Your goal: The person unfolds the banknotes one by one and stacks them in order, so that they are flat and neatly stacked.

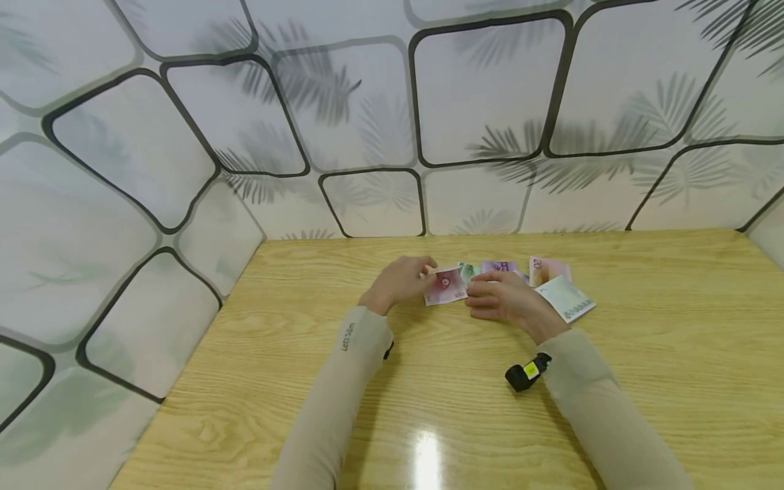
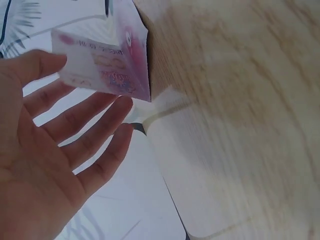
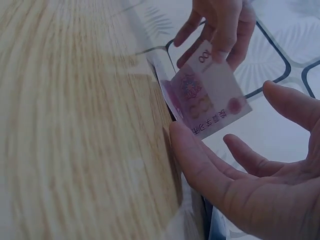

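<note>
A pink banknote (image 1: pixel 446 286) marked 100 is creased, with one half standing up from the other, as the left wrist view shows. My left hand (image 1: pixel 401 280) pinches its raised edge between thumb (image 2: pixel 47 64) and index finger. At the note's other side is my right hand (image 1: pixel 502 299), its fingers loosely bent and its thumb held apart. In the right wrist view the right fingertips (image 3: pixel 182 135) come right at the note's lower edge (image 3: pixel 200 120). Behind the right hand lie a green banknote (image 1: pixel 467 270) and a purple one (image 1: pixel 497 266), both partly covered.
On the wooden table (image 1: pixel 453 395), right of the hands, lie a banknote marked 20 (image 1: pixel 551 269) and a pale green banknote (image 1: pixel 566 299) that overlaps it. A patterned wall covering (image 1: pixel 380 136) rises along the table's back edge and left side.
</note>
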